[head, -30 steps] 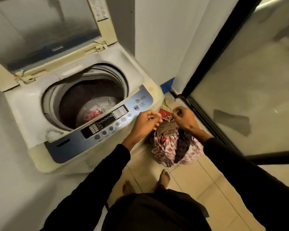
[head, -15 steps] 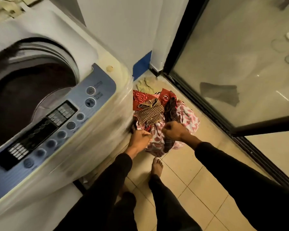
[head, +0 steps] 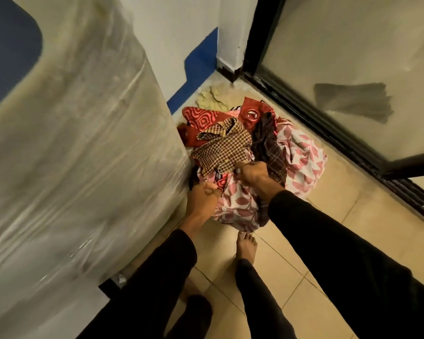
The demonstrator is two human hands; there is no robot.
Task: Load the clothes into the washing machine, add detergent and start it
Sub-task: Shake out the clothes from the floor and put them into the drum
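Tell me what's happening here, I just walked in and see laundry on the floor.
A person in black sleeves is bent over a heap of mixed patterned clothes on the beige tiled floor, right beside the white plastic-wrapped washing machine. The right hand grips the brown checked garment at the top of the heap. The left hand reaches into the pink-and-white leaf-print cloth at the heap's near edge, against the machine. Nothing is lifted clear yet.
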